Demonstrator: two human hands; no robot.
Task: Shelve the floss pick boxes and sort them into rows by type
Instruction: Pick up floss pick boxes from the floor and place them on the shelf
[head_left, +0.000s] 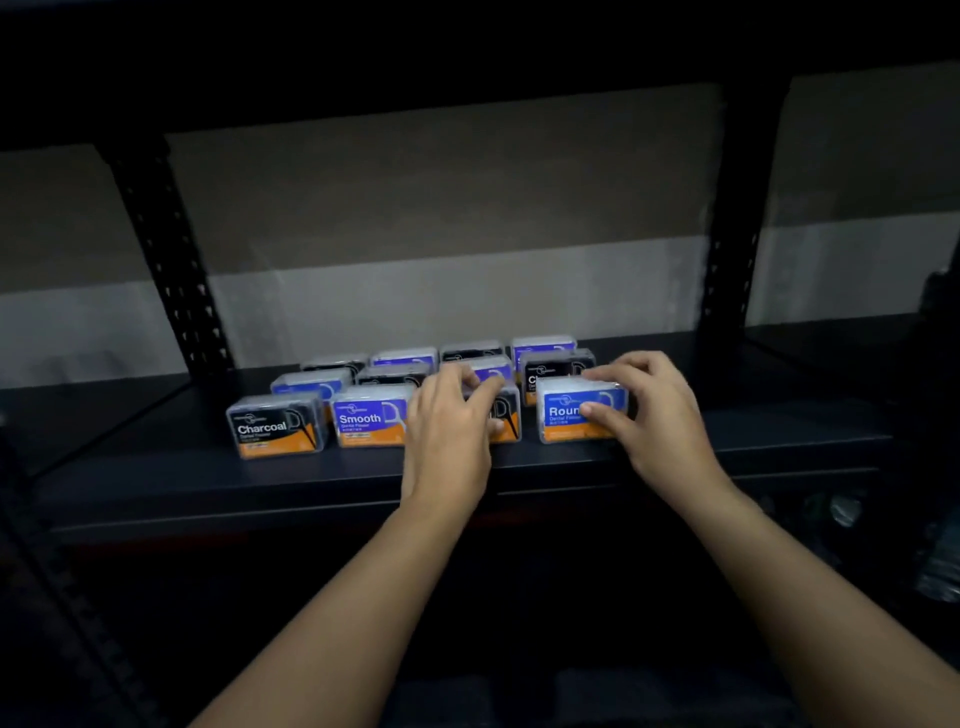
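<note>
On the dark shelf (156, 467), the left hand (449, 431) is gripping a black box (506, 415); the right hand (649, 415) is gripping a blue box (566, 410).

Both bare forearms reach forward side by side; the left hand (449, 426) lies palm down with fingers curled forward, the right hand (647, 410) has fingers and thumb curled in a grasp

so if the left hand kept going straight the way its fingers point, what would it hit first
Most likely the blue box just behind the black box that the left hand grips; its fingertips already reach that far, though depth is unclear.
</note>
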